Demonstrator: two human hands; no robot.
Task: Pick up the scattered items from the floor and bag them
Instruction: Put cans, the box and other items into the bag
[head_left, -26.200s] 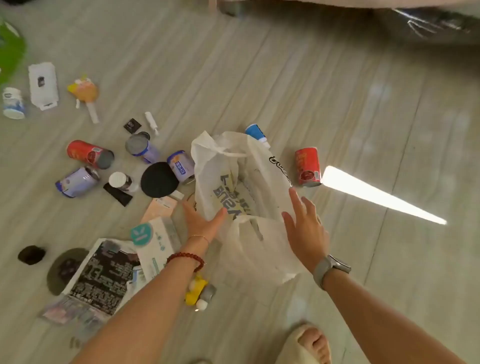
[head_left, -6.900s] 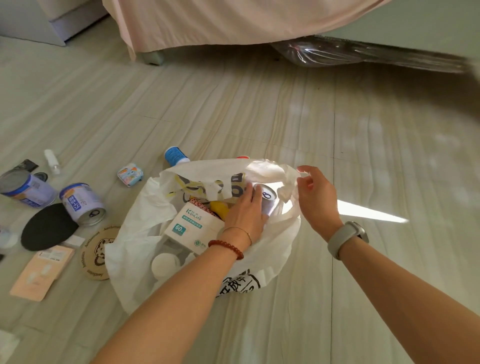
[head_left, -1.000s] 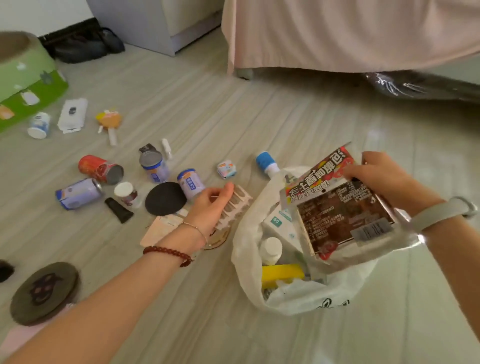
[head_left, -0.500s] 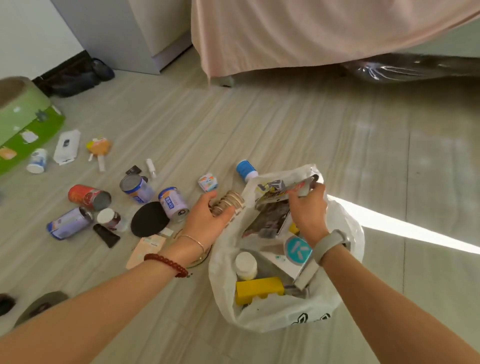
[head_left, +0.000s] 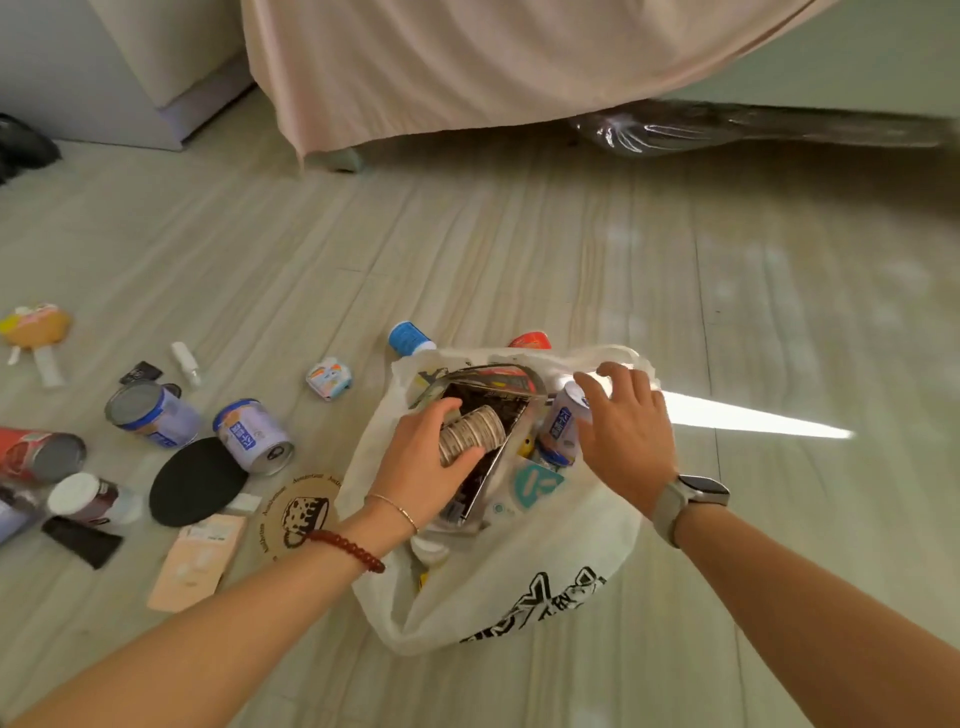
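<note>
A white plastic bag (head_left: 519, 597) with black lettering stands open on the wooden floor. My left hand (head_left: 415, 467) reaches into its mouth, shut on a beige ribbed rack (head_left: 472, 434). Under it lies a dark foil packet (head_left: 483, 395). My right hand (head_left: 623, 436) hovers at the bag's right rim with fingers spread, touching a purple can (head_left: 563, 426) inside. On the floor to the left lie two purple cans (head_left: 252, 436) (head_left: 150, 413), a black disc (head_left: 197, 480), a round coaster (head_left: 298, 512), a peach sachet (head_left: 200, 561) and a small box (head_left: 328, 378).
A blue-capped bottle (head_left: 408, 338) and a red can (head_left: 530, 340) lie just behind the bag. Further left are another red can (head_left: 36, 454), a white-lidded jar (head_left: 85, 499) and a black tube (head_left: 80, 540). A bed with a pink sheet (head_left: 467, 67) and a cabinet (head_left: 130, 78) bound the far side.
My left hand has carried the beige ribbed rack from the floor into the bag's mouth. My right hand has let go of the foil packet, which now lies inside the bag.
</note>
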